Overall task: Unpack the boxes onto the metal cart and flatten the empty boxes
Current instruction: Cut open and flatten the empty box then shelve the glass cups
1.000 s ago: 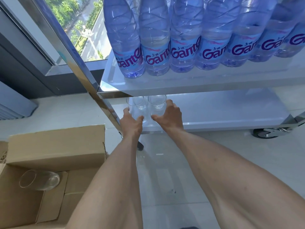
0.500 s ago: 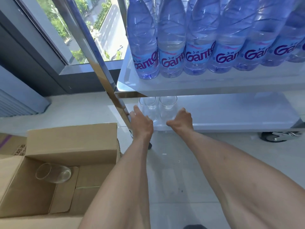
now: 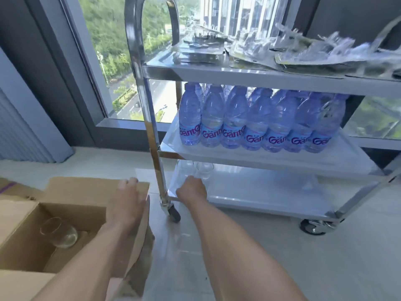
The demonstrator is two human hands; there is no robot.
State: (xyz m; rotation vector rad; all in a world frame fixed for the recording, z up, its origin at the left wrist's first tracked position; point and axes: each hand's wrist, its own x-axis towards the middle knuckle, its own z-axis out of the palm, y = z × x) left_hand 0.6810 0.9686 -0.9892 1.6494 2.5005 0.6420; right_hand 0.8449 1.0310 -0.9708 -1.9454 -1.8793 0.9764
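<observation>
Cardboard box (image 3: pixel 71 216) sits open on the floor at the lower left, its flaps spread outward, with one clear glass (image 3: pixel 59 232) lying on its side inside it. The left hand (image 3: pixel 128 205) hangs over the box's far flap, palm down with the fingers (image 3: pixel 130 183) straight and slightly spread, holding nothing; whether it touches the cardboard cannot be told. The right hand (image 3: pixel 191 190) reaches to the near left corner of the bottom shelf (image 3: pixel 271 194) of the metal cart (image 3: pixel 152 135), just in front of two clear glasses (image 3: pixel 196 170) that stand upright side by side there. Its fingers curl loosely downward at the shelf edge and grip nothing, apart from the glasses by a small gap. On the middle shelf (image 3: pixel 282 157) a tight row of blue water bottles (image 3: pixel 256 122) with purple lettering stands upright, more bottles packed behind them. The top shelf (image 3: pixel 260 77) carries flattened clear plastic packaging (image 3: pixel 303 51) and card backings, too blurred to make out further. The cart stands on black caster wheels (image 3: pixel 173 213) on the pale tiled floor (image 3: pixel 282 257), beside a large window (image 3: pixel 112 61) that looks down on trees and a road. A second piece of cardboard with purple tape (image 3: pixel 8 187) shows at the far left edge.
</observation>
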